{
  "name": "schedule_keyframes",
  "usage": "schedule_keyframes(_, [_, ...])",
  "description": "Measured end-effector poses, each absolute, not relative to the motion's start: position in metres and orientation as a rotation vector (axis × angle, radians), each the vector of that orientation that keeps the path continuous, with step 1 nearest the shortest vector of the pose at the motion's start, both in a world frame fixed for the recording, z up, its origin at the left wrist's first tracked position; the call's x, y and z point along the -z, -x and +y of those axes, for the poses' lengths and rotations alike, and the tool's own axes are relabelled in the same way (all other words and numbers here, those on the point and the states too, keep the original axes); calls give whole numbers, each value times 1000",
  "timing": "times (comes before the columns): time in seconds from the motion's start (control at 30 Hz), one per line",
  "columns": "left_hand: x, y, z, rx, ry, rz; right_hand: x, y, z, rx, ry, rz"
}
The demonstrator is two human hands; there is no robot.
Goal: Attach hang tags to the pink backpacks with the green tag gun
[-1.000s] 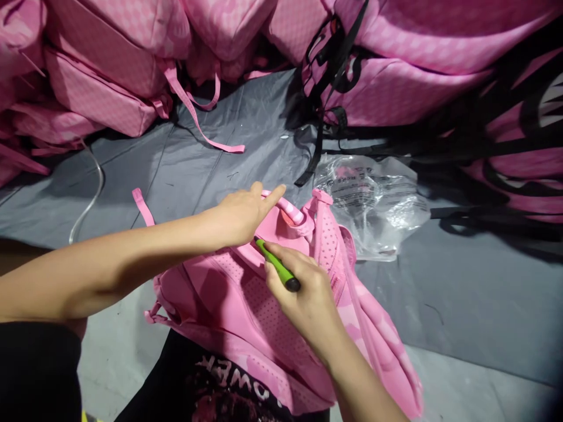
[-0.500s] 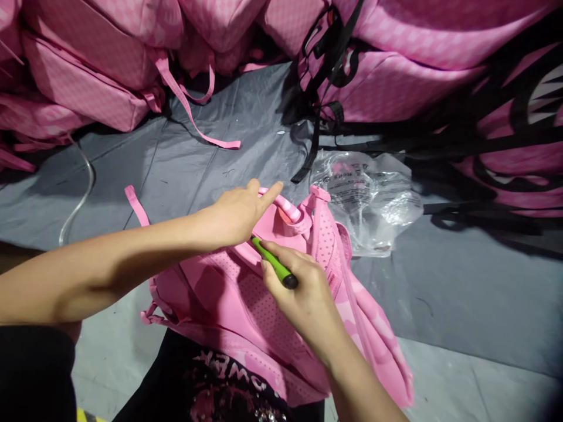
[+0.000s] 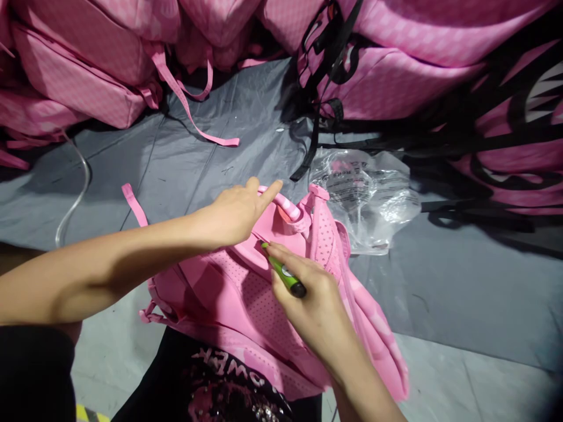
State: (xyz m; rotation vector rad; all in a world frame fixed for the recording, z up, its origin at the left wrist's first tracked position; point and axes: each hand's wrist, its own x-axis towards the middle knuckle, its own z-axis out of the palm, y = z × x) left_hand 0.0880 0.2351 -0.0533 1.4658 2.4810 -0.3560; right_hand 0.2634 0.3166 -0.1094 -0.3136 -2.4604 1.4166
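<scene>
A pink backpack (image 3: 272, 305) lies across my lap with its dotted padded straps facing up. My left hand (image 3: 235, 214) grips its top edge beside the carry handle (image 3: 285, 206); one finger points out and the others are partly hidden. In my right hand (image 3: 314, 293) is a slim green pen-shaped tool (image 3: 285, 275) with a black end. Its tip lies just over the backpack's upper back panel, a little apart from my left hand. I cannot make out exactly what kind of tool it is.
A crumpled clear plastic bag (image 3: 367, 199) lies on the grey sheet (image 3: 453, 293) beyond the backpack. Pink checked backpacks (image 3: 79, 76) are piled at the back left, pink and black ones (image 3: 404, 82) at the back right. Loose straps trail onto the sheet.
My right hand has drawn the green tool slightly back and to the right, away from my left hand. My left hand stays on the backpack.
</scene>
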Motion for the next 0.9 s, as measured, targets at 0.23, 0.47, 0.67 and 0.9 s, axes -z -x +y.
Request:
schedule_keyframes(0.23, [49,-89,236,388,-1453,2460,113,-259,317,-1565,243,-2375])
schedule_keyframes(0.47, [52,-88,236,393,-1420,2480,119,-256,310,-1402,266,-2364])
schedule_keyframes(0.67, [55,-86,228,364,-1532,2501,109,-248,297,-1542,373,-2271])
schedule_keyframes(0.9, [53,-91,213,450,-1537,2596,85,-297,362,-1174,505,-1903])
